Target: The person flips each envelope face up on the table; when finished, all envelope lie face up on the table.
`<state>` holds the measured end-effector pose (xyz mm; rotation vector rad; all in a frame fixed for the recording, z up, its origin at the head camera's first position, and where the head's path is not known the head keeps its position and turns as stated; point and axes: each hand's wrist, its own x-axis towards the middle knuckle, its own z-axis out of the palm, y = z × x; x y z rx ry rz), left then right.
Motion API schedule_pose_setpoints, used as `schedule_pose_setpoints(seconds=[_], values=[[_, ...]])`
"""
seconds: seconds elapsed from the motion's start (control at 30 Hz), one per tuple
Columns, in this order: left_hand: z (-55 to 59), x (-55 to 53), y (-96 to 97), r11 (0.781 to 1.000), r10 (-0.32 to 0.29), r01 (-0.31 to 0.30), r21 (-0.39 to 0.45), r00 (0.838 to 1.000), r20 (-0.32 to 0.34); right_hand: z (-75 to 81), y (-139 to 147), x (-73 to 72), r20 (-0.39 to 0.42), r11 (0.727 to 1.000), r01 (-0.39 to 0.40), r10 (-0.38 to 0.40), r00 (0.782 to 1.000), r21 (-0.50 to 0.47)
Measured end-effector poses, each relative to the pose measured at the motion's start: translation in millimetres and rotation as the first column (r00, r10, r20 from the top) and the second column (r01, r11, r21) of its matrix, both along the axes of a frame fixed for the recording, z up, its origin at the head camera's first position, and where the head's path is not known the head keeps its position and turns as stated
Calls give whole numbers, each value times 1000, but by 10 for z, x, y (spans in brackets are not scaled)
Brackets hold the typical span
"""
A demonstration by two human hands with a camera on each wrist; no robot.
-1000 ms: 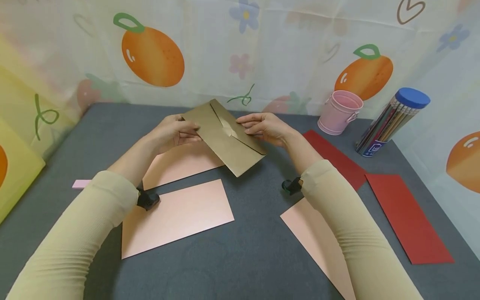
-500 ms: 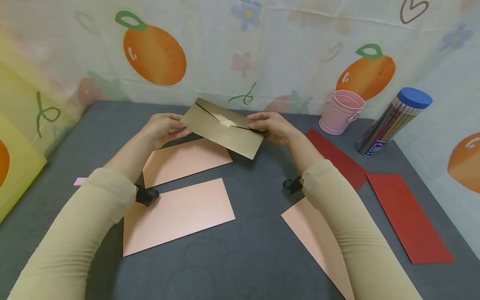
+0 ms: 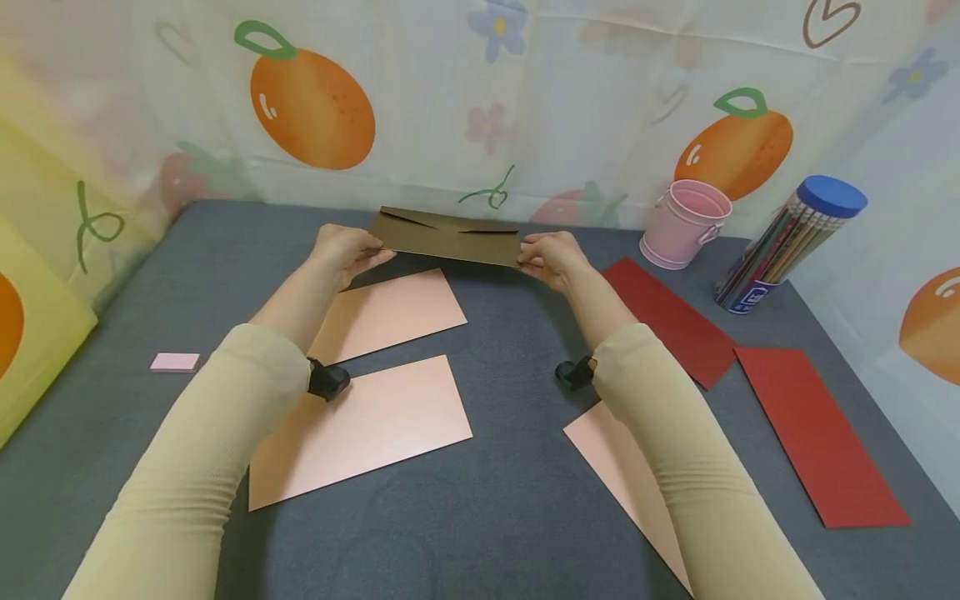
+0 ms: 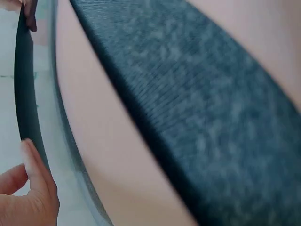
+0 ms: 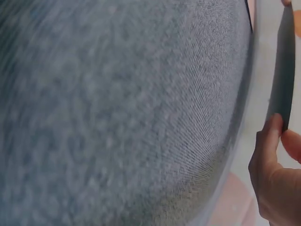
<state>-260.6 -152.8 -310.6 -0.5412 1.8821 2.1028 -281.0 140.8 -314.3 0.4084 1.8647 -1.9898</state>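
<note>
Between both hands, near the table's far edge, a gold-brown envelope is held up and tilted, its long side running left to right. My left hand pinches its left end, thumb and fingers on either face; the left wrist view shows the same left hand at the envelope, seen edge-on. At the other end my right hand pinches the right edge, and in the right wrist view that right hand grips the envelope between thumb and fingers.
Below lie two pale pink envelopes, a farther one and a nearer one. Another pink one lies under the right forearm. Red envelopes, a pink bucket and a pencil tub stand right; a small pink block lies left.
The envelope has turned from a diagonal slant to lie level across, and its face has tipped away. The right hand has shifted its hold to the right end.
</note>
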Motion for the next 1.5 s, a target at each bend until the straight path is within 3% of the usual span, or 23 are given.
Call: schedule_pose_setpoints(seconds=[0.2, 0.4, 0.63, 0.83, 1.0, 1.3, 1.4, 1.5], values=[[-60, -15, 50, 989, -3, 3, -145, 1000, 3, -66, -33, -24, -16, 999, 35, -35, 999, 29], [-110, -54, 34, 975, 5, 0, -221, 1000, 23, -105, -40, -50, -15, 996, 74, -74, 997, 47], [-108, -68, -17, 952, -75, 88, -294, 996, 52, -106, -68, -42, -10, 991, 21, -20, 1000, 130], [-73, -54, -59, 903, -149, 152, -401, 988, 38, -86, -113, -29, -37, 986, 20, -14, 999, 166], [-75, -42, -76, 898, -175, 164, -408, 985, 13, -87, -115, -18, -41, 984, 29, -22, 999, 177], [-79, -30, -57, 875, -187, 192, -445, 981, 56, -117, -131, 5, -68, 981, 29, -16, 998, 194], [-79, -5, -81, 853, -240, 235, -466, 969, 50, -122, -150, 30, -109, 977, 41, -19, 994, 209], [-61, 35, -124, 800, -343, 314, -511, 938, 39, -117, -182, 51, -143, 975, 52, -21, 989, 216]])
